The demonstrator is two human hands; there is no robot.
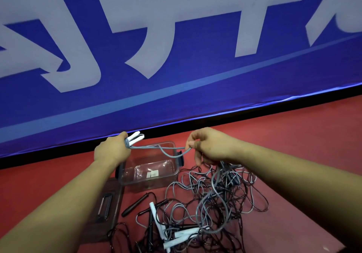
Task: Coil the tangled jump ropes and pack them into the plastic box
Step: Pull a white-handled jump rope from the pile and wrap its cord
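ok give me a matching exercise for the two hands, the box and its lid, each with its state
1 left hand
2 right hand
3 plastic box
4 lid

a lies flat on the red floor
b pinches the grey rope
c stands open, clear walls
d grips two white handles

Pairs: 1-d, 2-b, 3-c, 4-a
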